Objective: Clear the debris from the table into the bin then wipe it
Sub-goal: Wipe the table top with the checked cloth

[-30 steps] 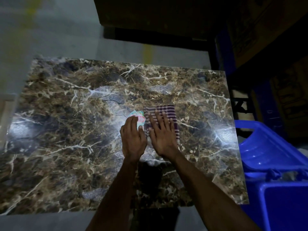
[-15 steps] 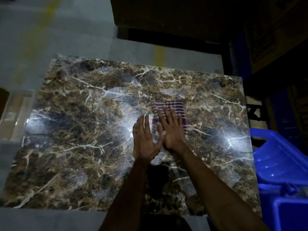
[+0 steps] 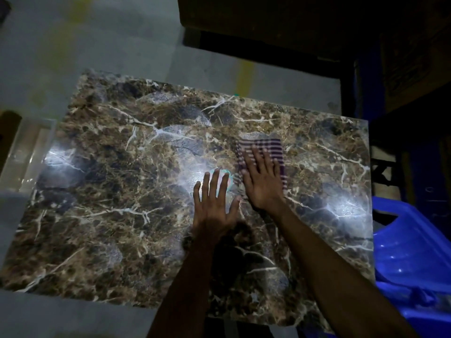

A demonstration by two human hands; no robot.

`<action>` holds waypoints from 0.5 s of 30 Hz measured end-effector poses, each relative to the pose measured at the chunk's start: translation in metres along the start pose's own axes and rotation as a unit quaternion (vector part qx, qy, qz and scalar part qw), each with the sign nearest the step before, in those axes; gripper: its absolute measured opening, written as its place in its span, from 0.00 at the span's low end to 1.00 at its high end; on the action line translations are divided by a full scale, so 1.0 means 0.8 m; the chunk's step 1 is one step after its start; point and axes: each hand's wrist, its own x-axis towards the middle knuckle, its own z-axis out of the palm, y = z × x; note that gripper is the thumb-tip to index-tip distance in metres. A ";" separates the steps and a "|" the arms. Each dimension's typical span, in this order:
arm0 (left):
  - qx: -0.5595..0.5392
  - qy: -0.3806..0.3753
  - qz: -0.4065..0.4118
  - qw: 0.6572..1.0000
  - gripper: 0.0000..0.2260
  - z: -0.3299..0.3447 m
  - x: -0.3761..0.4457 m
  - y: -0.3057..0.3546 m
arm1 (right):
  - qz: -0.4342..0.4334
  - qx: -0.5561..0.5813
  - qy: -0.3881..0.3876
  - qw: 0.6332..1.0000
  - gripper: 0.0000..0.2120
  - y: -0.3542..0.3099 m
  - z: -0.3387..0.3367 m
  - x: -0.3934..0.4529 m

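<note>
A brown marble-patterned table (image 3: 122,215) fills the view. My right hand (image 3: 262,181) lies flat with straight fingers on a purple-and-white striped cloth (image 3: 271,146) right of the table's middle. My left hand (image 3: 214,206) is open beside it, fingers spread and straight. Its fingertips lie over a small pale wrapper with teal and pink edges (image 3: 220,173), which shows between and beyond the fingers. The two hands sit side by side, thumbs nearly touching.
A blue plastic bin (image 3: 410,252) stands off the table's right edge, with some debris in its lower part. Dark boxes stand beyond the far edge and at the right. Grey floor lies left of the table and in front of it.
The left hand has opened from cupped over the wrapper to spread fingers. The right hand stays flat on the cloth; the camera view has shifted, so both hands sit further right in frame.
</note>
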 end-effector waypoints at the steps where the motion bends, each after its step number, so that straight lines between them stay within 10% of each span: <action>1: 0.005 0.001 -0.006 1.000 0.30 -0.001 0.000 0.001 | -0.008 0.000 0.002 1.000 0.28 -0.011 0.001 0.010; 9: 0.027 -0.046 -0.010 0.999 0.33 -0.001 0.004 0.000 | -0.164 -0.048 -0.033 0.985 0.28 0.037 0.009 -0.038; 15: 0.024 -0.078 -0.039 0.996 0.28 -0.006 0.006 0.006 | -0.053 -0.005 -0.013 0.999 0.27 0.074 -0.015 -0.008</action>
